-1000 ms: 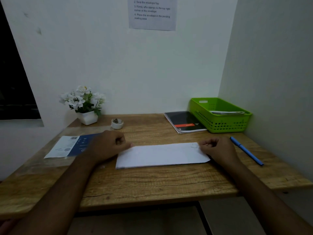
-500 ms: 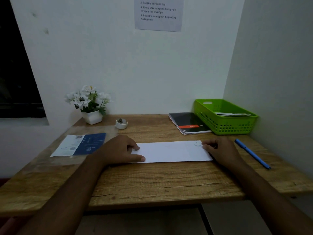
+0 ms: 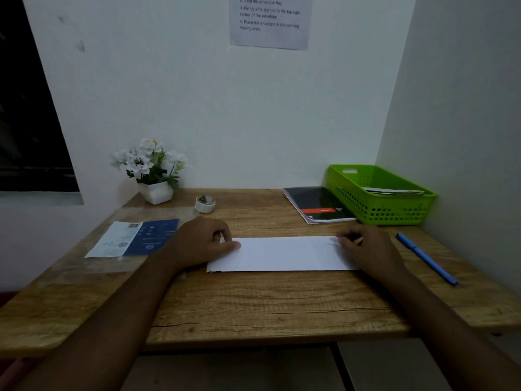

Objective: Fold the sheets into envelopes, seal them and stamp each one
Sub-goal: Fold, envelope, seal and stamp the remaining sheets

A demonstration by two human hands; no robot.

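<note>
White envelope (image 3: 282,253) is being pinned by curled left hand (image 3: 201,244); curled right hand (image 3: 366,249) should be rubbing the stamp (image 3: 332,240) flat.

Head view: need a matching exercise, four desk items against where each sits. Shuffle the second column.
Items
1. blue pen
2. flower pot
3. notebook
4. white envelope

Places
A. spans from the left hand to the right hand
B. back left corner of the desk, by the wall
C. lying to the right of the right hand
D. just left of the green basket

Pairs: 1-C, 2-B, 3-D, 4-A
</note>
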